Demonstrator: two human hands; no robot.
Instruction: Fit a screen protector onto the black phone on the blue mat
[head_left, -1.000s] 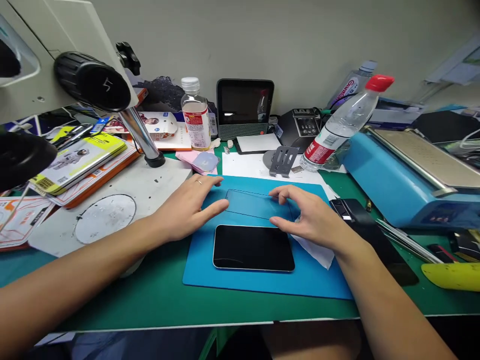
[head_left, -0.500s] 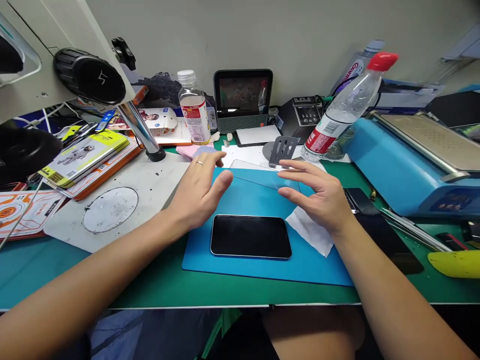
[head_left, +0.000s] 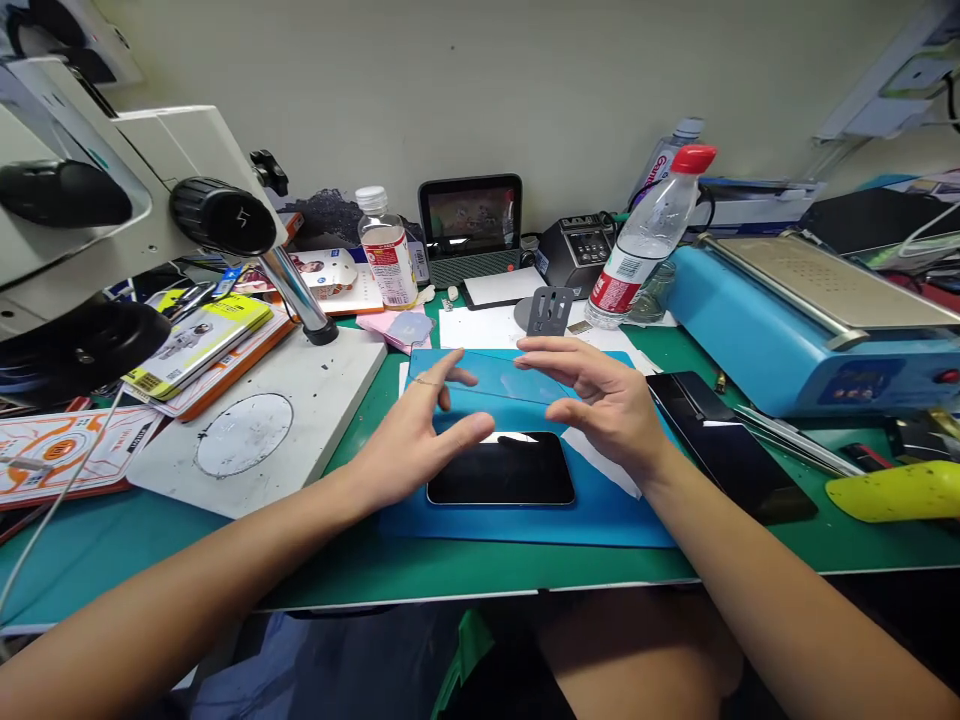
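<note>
A clear glass screen protector (head_left: 502, 377) is held by its two ends above the blue work mat (head_left: 525, 520). My left hand (head_left: 420, 430) pinches its left end between thumb and fingers. My right hand (head_left: 600, 400) grips its right end. Just below the sheet a black phone (head_left: 501, 470) lies face up on the mat. A white wipe (head_left: 600, 465) lies under my right hand.
A microscope (head_left: 150, 220) on a white base (head_left: 300, 400) stands at left by boxed packages (head_left: 195, 340). Behind are two bottles (head_left: 386, 250) (head_left: 645, 235), a small screen (head_left: 469, 215) and a metal stand (head_left: 550, 310). A blue machine (head_left: 810, 310), another black phone (head_left: 720, 440) and a yellow tool (head_left: 892, 490) lie right.
Both hands picked the glass sheet up off the mat and now hold it tilted in the air over the phone. My head view shifted a little.
</note>
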